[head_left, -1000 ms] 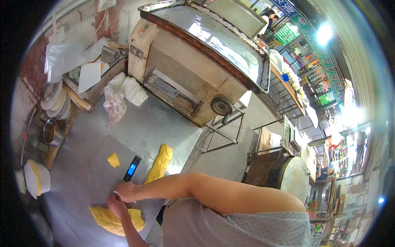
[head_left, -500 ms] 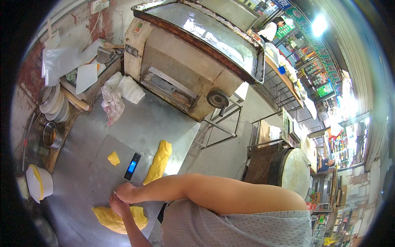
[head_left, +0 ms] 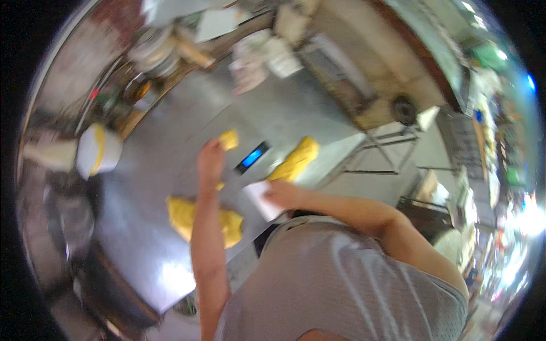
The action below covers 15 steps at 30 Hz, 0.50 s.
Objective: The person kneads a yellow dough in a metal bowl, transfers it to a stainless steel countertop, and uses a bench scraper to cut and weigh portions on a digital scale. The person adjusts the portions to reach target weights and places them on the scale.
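Note:
My left hand (head_left: 211, 154) reaches over the steel table, its fingers closed at the edge of a small piece of yellow dough (head_left: 229, 139) on the flat kitchen scale. The scale's lit blue display (head_left: 251, 158) is just right of it. In my right hand (head_left: 286, 195) is a flat white dough scraper (head_left: 263, 200), held low in front of my body. A large lump of yellow dough (head_left: 181, 215) lies under my left forearm, partly hidden by it. Past the right hand lies a long roll of yellow dough (head_left: 297, 158). A small yellow bit (head_left: 220, 186) shows beside my left wrist.
Crumpled cloths (head_left: 250, 62) lie at the table's far side, by a worn machine (head_left: 364, 57). A white tub with a yellow band (head_left: 98, 150) stands at the left edge. Stacked containers (head_left: 154, 51) and a wooden rolling pin (head_left: 193, 51) are at the back left.
My hands, together over the large dough before, are now apart. The left has moved to the dough on the scale; the right has drawn back with the scraper now visible. The view has turned.

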Tool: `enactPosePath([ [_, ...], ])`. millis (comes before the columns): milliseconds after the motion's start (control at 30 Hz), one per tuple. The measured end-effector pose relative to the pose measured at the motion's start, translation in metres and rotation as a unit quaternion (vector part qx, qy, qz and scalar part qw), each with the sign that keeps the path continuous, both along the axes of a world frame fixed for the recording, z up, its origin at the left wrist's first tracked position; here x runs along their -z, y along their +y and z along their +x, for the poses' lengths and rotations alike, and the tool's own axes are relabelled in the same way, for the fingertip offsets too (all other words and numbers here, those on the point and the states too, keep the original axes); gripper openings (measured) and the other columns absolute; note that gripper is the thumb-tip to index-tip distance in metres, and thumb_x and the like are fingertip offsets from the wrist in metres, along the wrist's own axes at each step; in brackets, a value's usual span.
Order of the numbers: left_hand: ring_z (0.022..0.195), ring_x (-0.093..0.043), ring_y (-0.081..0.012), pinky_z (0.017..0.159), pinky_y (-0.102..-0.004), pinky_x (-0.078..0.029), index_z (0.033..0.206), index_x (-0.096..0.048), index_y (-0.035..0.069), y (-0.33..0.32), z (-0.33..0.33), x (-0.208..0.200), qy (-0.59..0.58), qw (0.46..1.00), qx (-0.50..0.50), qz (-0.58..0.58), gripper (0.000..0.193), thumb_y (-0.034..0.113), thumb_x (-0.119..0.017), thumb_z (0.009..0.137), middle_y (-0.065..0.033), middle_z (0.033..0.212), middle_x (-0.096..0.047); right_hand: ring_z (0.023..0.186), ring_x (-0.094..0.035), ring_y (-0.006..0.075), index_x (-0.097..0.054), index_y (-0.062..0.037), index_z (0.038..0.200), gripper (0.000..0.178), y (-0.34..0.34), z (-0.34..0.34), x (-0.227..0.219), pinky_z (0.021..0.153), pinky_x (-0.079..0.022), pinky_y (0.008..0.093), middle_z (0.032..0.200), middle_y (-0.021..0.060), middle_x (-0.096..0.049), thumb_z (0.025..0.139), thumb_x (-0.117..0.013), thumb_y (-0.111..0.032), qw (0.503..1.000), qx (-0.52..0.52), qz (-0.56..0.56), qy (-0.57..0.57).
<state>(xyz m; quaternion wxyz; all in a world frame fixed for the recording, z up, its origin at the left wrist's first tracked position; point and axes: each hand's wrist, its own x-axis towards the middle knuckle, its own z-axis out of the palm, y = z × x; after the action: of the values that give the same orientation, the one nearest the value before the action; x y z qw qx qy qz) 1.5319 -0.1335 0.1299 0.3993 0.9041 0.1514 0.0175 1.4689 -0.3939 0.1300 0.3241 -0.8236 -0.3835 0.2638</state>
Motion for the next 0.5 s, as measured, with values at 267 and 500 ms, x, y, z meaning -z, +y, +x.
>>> enactPosePath([
  [267, 0.099, -0.070, -0.0325, 0.082, -0.0472, -0.054, 0.106, -0.068, 0.011, -0.026, 0.040, 0.010, 0.181, 0.974, 0.003, 0.138, 0.031, 0.036, -0.066, 0.086, -0.0128, 0.106, -0.072, 0.091, -0.068, 0.0429, -0.064, 0.0036, 0.104, 0.037, -0.063, 0.003, -0.079, 0.080, -0.053, 0.0483, 0.094, 0.0265, -0.069, 0.094, -0.056, -0.031, 0.944, 0.247, -0.045, 0.215],
  [500, 0.100, -0.070, -0.0346, 0.084, -0.0473, -0.051, 0.110, -0.059, 0.011, -0.023, 0.039, 0.030, 0.191, 0.958, -0.077, 0.199, 0.043, 0.040, -0.072, 0.081, -0.0129, 0.108, -0.072, 0.085, -0.069, 0.0395, -0.065, 0.0058, 0.102, 0.037, -0.069, 0.004, -0.058, 0.074, -0.053, 0.0459, 0.089, 0.0268, -0.069, 0.092, -0.060, -0.030, 0.960, 0.231, -0.035, 0.155],
])
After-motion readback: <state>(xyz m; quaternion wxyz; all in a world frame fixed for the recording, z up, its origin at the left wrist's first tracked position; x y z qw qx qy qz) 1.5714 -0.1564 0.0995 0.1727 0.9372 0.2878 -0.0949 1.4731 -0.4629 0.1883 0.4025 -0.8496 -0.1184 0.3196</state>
